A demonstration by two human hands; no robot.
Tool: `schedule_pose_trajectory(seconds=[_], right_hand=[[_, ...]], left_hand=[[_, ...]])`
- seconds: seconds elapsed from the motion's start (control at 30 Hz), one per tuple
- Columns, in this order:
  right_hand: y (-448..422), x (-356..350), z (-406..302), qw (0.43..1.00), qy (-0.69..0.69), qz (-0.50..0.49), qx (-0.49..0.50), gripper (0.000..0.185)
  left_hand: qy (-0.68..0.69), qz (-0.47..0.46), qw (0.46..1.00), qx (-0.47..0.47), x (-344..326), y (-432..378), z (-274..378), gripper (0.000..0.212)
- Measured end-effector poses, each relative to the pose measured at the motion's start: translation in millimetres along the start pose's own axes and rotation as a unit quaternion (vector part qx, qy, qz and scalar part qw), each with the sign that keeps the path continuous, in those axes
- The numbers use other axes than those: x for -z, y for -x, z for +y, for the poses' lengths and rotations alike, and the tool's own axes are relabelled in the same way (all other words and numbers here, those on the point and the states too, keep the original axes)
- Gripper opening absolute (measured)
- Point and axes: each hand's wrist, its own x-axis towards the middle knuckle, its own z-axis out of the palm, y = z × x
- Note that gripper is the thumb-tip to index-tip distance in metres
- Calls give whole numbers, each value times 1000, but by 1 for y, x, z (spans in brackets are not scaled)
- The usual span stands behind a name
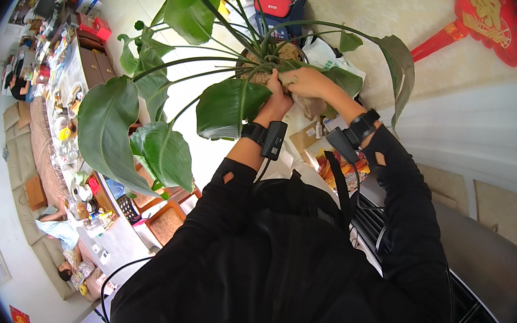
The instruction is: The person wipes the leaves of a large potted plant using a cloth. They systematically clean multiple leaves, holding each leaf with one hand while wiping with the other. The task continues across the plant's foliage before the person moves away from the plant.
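Note:
A large leafy potted plant (241,107) spreads its broad green leaves and long stalks across the upper middle. Brown soil (288,51) shows in its pot, around the base of the stalks. At the near edge of the pot is my left hand (276,99), its fingers pointing up beside the stalks. My right hand (306,82) is just right of it, fingers curled by the soil near a drooping leaf (344,79). The two hands are close together; their fingertips are partly hidden, so what they grip cannot be told. A crumpled translucent bag (310,106) lies below my right hand.
Behind the pot stands a red and navy bag (276,5). A cardboard box (304,140) lies below my hands. To the left are a long cluttered table (122,241), chairs (165,222) and a sofa (23,173) with a person (69,269). A red ornament (484,24) hangs upper right.

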Motion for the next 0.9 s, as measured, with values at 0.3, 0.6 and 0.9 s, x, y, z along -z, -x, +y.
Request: schedule_pose_trajectory(seconds=[0.3, 0.6, 0.9], right_hand=[[6, 17, 16, 991, -89, 94, -18, 38], [34, -2, 37, 985, -160, 5, 59, 45], [28, 17, 46, 961, -255, 95, -42, 44]], left_hand=[[27, -52, 998, -6, -25, 8, 0, 52], [-16, -21, 999, 39, -13, 10, 8, 55], [-23, -63, 998, -12, -32, 28, -18, 79]])
